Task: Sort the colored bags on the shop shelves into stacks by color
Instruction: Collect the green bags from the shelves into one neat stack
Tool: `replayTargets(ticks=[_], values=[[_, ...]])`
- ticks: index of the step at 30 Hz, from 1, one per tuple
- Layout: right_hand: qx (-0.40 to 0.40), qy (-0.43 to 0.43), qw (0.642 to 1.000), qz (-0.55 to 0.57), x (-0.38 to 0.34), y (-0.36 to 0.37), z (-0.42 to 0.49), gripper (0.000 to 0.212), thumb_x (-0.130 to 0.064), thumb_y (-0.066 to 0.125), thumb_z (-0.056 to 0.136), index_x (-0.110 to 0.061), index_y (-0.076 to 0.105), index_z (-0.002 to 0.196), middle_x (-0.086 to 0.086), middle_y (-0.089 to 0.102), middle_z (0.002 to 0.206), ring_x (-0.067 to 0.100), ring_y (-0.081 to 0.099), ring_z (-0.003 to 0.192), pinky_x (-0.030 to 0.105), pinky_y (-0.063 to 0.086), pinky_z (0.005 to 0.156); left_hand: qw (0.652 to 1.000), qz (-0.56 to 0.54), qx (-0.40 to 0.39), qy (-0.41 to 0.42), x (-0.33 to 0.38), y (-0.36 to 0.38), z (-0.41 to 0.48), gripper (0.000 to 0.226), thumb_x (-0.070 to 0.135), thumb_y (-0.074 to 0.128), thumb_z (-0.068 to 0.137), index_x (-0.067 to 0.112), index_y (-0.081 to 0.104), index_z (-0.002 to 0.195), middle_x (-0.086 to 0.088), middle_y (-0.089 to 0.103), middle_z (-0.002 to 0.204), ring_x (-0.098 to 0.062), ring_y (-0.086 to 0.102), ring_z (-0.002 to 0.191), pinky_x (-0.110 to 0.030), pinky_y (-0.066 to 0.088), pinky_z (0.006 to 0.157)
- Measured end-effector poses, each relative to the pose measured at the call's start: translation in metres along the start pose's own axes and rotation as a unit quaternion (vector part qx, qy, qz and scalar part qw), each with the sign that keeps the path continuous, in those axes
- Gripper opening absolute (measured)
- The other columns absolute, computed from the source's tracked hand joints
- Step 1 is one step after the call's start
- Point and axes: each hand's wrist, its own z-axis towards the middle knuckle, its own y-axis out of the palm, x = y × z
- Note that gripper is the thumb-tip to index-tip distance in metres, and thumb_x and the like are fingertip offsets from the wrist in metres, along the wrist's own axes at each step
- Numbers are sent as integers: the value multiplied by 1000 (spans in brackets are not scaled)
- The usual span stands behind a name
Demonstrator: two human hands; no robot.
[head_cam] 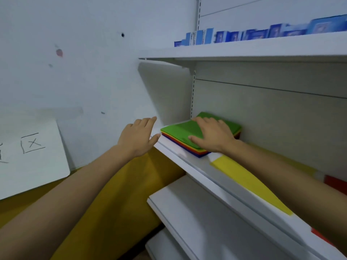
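Green-topped multicolour bag stack (179, 129) under flat right hand (212, 136); left hand (138, 136) spread, empty.

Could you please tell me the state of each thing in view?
Mixed stack: unsorted, green bag on top, lying flat at the middle shelf's left end.
Right hand: open, resting flat on the stack.
Left hand: open, beside the shelf end, holding nothing.
Yellow bag: lying flat on the shelf, right arm crossing over it.
Blue boxes: upright in a row on the upper shelf.
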Motion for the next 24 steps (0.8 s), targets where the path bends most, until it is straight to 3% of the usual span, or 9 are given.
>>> replayTargets(ticks=[6,17,24], values=[[-26,47,998,20,29,25,29,68,-57,46,90,-19,31,144,11,54,131,28,53,118,39,42,96,999,-25,-11,18,-15,39,48,61,48,32,98,17,18,150,-4,32,151,-24,34,136,-41,35,105],[-50,218,974,23,106,100,74,70,-65,54,82,-18,47,133,11,60,124,29,57,112,38,47,89,991,-18,-48,123,-9,117,181,59,44,33,99,18,19,149,-6,34,150,-25,35,134,-40,33,103],[-74,286,955,-5,107,141,78,68,-65,50,84,-16,46,131,8,52,131,26,48,122,36,37,96,982,-75,-86,148,10,170,242,59,44,40,97,17,26,147,-11,42,143,-31,44,125,-42,40,97]])
